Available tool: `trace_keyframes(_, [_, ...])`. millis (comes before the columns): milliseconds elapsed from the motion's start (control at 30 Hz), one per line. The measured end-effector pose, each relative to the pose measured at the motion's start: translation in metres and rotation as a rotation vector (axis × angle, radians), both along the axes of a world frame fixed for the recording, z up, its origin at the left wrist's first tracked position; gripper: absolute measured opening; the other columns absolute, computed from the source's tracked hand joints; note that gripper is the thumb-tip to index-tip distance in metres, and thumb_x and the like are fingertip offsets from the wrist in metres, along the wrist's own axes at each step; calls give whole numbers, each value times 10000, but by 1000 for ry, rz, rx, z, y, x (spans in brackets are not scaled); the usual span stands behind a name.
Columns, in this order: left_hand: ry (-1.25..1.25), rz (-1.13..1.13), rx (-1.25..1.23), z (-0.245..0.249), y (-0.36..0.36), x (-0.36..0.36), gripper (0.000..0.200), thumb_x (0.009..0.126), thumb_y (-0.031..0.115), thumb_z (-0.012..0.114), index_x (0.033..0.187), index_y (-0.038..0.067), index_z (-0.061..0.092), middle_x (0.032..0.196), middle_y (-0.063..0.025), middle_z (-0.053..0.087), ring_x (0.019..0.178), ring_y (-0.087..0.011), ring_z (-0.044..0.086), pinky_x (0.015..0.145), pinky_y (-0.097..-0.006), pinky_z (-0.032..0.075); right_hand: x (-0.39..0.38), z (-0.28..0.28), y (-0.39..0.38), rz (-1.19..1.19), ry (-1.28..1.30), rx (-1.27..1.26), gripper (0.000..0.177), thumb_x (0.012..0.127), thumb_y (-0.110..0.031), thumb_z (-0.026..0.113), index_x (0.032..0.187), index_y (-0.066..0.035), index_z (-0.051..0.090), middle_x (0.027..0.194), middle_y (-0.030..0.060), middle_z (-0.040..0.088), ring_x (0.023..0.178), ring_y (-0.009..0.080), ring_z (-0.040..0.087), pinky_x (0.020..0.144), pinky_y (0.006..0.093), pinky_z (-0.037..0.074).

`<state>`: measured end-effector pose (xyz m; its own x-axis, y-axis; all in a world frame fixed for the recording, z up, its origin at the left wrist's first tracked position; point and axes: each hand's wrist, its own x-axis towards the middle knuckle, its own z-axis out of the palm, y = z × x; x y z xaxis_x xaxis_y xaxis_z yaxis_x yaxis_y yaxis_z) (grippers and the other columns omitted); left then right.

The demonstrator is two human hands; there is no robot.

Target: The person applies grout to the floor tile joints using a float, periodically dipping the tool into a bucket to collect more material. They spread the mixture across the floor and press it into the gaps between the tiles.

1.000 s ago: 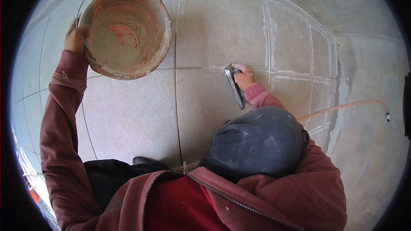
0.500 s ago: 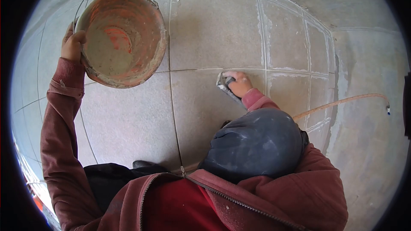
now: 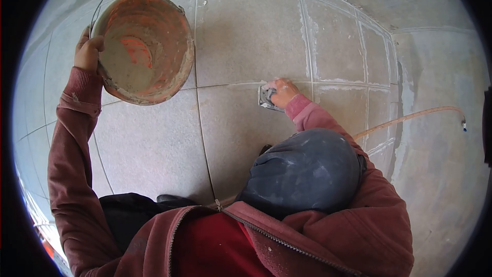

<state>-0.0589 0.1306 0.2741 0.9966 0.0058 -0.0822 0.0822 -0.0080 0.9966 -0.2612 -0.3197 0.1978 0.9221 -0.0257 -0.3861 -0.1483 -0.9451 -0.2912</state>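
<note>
My left hand (image 3: pixel 88 52) is closed on the left rim of an orange bucket (image 3: pixel 171 33), which tilts so its inside faces me. Greyish paste coats the inner wall and bottom, and a thin wire handle (image 3: pixel 97 10) arcs over the rim. My right hand (image 3: pixel 285 93) grips a float (image 3: pixel 265 98) smeared with pale grout, pressed on the tiles just below a horizontal joint. The float's underside is hidden. Large grey tiles (image 3: pixel 246 31) spread under both hands, and whitish residue lines several joints to the right.
My bent knee (image 3: pixel 307 169) in dark trousers rises below my right forearm. A pinkish hose or cable (image 3: pixel 410 120) runs right from behind the knee to a small blue-tipped end. Bare cement (image 3: pixel 441 174) borders the tiles on the right.
My right hand and the float have turned and moved slightly up, closer to the horizontal joint. The bucket has shifted a little to the left in view, still in my left hand.
</note>
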Motion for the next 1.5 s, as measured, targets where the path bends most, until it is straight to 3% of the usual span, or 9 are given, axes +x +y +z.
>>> trace_keyframes(233, [25, 23, -2, 0, 3, -6, 472, 662, 5, 420, 1126, 3, 508, 878, -39, 555, 737, -127, 494, 677, -217, 411, -5, -18, 11, -442, -82, 129, 313, 704, -111, 522, 987, -50, 640, 1024, 207, 597, 990, 341, 556, 882, 366, 425])
trace_keyframes(533, [13, -12, -28, 1, 0, 2, 485, 658, -2, 407, 1133, -1, 503, 885, -51, 562, 749, -139, 512, 689, -229, 427, -13, -23, 83, -107, 263, 425, 329, 689, -70, 494, 980, -72, 648, 1016, 211, 598, 1007, 330, 548, 892, 345, 413])
trace_keyframes(700, [27, 11, -29, 0, 6, -4, 476, 655, 0, 412, 1121, 0, 507, 878, -47, 558, 754, -143, 515, 690, -227, 428, -22, -13, 0, -228, 11, 222, 350, 664, -92, 517, 990, -97, 645, 1062, 179, 576, 1018, 330, 527, 900, 369, 410])
trace_keyframes(767, [67, 30, -48, 3, 5, -4, 470, 653, 3, 416, 1114, 1, 512, 870, -43, 554, 743, -135, 506, 680, -219, 420, -19, -17, -16, 21, -255, -104, 332, 664, -100, 542, 978, -107, 648, 1025, 156, 575, 1036, 311, 509, 898, 376, 407])
trace_keyframes(867, [1, 32, 0, -3, 5, 2, 460, 653, 5, 422, 1102, 2, 518, 866, -43, 552, 750, -137, 508, 691, -224, 425, -12, -5, -16, 42, -27, -118, 330, 663, -113, 562, 982, -112, 643, 1010, 144, 567, 1053, 306, 494, 898, 380, 403])
trace_keyframes(1100, [21, -37, -41, 15, -12, -7, 435, 652, -1, 423, 1075, 1, 526, 870, -48, 553, 739, -142, 501, 689, -227, 419, -11, 1, -19, 117, -131, -169, 339, 663, -121, 564, 992, -112, 650, 1082, 173, 563, 1059, 314, 501, 907, 371, 404])
trace_keyframes(1167, [17, -4, -64, 4, -3, -2, 432, 656, -2, 420, 1075, 1, 524, 872, -50, 555, 735, -145, 499, 685, -235, 422, -2, 16, -21, -99, 88, -17, 332, 667, -111, 549, 980, -104, 658, 1085, 206, 567, 1038, 323, 527, 901, 368, 415])
trace_keyframes(1267, [16, 2, -31, -5, 9, 1, 446, 664, -3, 416, 1098, 1, 515, 883, -56, 560, 750, -148, 510, 692, -246, 432, -13, 0, -27, -401, -80, -34, 332, 665, -101, 539, 975, -86, 658, 1034, 219, 590, 998, 332, 555, 886, 364, 426])
trace_keyframes(1500, [33, 1, -49, -5, 10, 5, 463, 671, -5, 409, 1124, -3, 504, 897, -66, 565, 762, -157, 524, 699, -244, 439, 3, -9, 52, -381, 4, 249, 300, 711, -91, 511, 976, -60, 649, 980, 205, 617, 964, 319, 582, 876, 330, 424])
